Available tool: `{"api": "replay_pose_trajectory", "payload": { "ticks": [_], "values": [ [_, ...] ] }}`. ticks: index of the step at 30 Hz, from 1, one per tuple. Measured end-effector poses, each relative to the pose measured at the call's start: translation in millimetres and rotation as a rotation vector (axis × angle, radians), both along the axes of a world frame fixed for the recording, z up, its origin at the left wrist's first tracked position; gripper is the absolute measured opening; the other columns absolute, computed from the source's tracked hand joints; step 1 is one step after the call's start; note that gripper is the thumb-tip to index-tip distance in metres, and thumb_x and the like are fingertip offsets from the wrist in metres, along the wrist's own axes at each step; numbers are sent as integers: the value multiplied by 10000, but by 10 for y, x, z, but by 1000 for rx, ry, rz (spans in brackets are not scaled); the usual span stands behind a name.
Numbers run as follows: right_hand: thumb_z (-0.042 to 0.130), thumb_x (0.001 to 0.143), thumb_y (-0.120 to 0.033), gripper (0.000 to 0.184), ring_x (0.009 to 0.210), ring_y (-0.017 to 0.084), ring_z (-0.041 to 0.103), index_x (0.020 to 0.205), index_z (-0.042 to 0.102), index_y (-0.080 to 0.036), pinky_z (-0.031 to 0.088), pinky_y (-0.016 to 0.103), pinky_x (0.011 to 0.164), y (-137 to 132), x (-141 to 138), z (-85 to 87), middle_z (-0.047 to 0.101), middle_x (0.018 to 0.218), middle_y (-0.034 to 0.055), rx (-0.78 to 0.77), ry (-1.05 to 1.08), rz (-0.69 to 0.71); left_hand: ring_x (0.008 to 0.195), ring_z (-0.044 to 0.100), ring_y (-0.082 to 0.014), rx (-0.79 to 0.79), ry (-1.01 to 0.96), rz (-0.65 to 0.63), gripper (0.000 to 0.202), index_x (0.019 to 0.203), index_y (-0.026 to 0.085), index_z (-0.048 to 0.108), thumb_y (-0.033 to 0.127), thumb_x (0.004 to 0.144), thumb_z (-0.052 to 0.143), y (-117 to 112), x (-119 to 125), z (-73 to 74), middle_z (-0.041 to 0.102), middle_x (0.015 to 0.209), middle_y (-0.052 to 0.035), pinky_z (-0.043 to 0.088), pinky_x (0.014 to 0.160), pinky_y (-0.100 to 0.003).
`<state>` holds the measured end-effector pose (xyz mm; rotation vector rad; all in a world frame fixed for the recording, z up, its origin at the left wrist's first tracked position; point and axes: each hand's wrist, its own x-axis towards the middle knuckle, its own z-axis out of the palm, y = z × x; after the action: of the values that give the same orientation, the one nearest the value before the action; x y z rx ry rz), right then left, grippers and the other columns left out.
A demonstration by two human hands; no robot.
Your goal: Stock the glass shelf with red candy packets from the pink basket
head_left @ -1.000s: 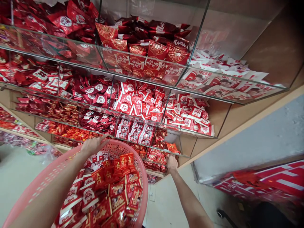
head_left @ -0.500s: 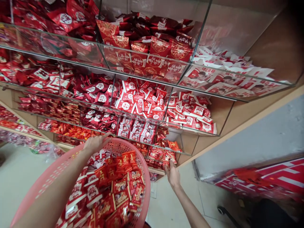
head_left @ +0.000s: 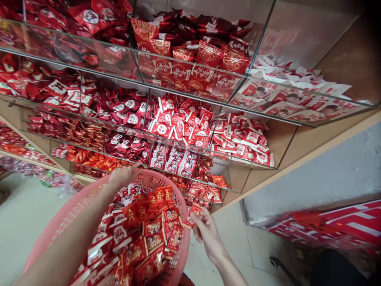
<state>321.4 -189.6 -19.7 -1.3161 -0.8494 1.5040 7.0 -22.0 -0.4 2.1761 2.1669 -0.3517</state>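
Observation:
My left hand (head_left: pixel 122 177) is at the far rim of a pink perforated plastic basket (head_left: pixel 182 247), gripping it, with some fingers hidden by the hand itself. Inside the basket lie many small red, orange and white wrapped packets (head_left: pixel 154 242). Just off the basket's right rim, my right hand (head_left: pixel 206 230) pinches a small red candy packet (head_left: pixel 193 215) between thumb and fingers. Behind it, the lowest right shelf bin holds similar red packets (head_left: pixel 205 191).
Tiered wooden shelves with clear front panels (head_left: pixel 190 95) fill the view, their bins holding red and white packets. A grey wall (head_left: pixel 312 171) stands to the right, with red-and-white printed material (head_left: pixel 342 222) at its foot. A black chair leg (head_left: pixel 281 266) rests on the tiled floor (head_left: pixel 232 238).
My right hand has drawn back from the lowest right bin towards the basket, now with a red candy packet in its fingers. My left hand stays at the rim; the view has shifted slightly.

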Motion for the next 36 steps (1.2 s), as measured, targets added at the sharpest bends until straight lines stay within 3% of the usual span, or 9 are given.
{"api": "replay_pose_trajectory", "payload": {
  "ticks": [9, 16, 21, 31, 36],
  "values": [
    [617, 785, -562, 392, 361, 31, 300, 804, 501, -188, 171, 178, 364, -69, -163, -41, 396, 475, -105, -40, 6, 136, 981, 648, -285, 4, 11, -10, 644, 1449, 310, 296, 590, 885, 161, -1, -3, -10, 702, 1058, -136, 456, 807, -379],
    [641, 768, -543, 372, 469, 52, 356, 781, 539, -186, 261, 184, 425, -82, -174, -18, 443, 581, -76, 6, -72, 232, 978, 648, -299, 0, 11, -1, 621, 1443, 327, 305, 581, 888, 193, 8, -3, 0, 699, 1069, -140, 461, 800, -395],
    [676, 747, -452, 298, 498, 75, 419, 766, 539, -187, 325, 196, 460, -123, -260, -43, 500, 594, -59, 63, -134, 430, 968, 652, -304, 7, 2, -19, 640, 1444, 325, 305, 597, 883, 160, 22, -27, -35, 701, 1063, -140, 463, 787, -397],
    [585, 764, -258, 88, 365, 79, 424, 727, 527, -203, 294, 192, 365, -384, -636, -96, 467, 521, -80, -66, -272, 661, 978, 647, -305, 26, -7, -3, 635, 1447, 327, 299, 598, 879, 208, 1, -13, -34, 702, 1066, -134, 452, 808, -397],
    [597, 768, -227, 60, 546, 104, 536, 717, 589, -198, 365, 200, 526, -418, -637, -50, 568, 602, -45, 70, -491, 666, 978, 647, -307, 12, -22, 6, 627, 1447, 319, 306, 576, 889, 182, 5, -6, -22, 707, 1049, -136, 453, 808, -403]
  ]
}}
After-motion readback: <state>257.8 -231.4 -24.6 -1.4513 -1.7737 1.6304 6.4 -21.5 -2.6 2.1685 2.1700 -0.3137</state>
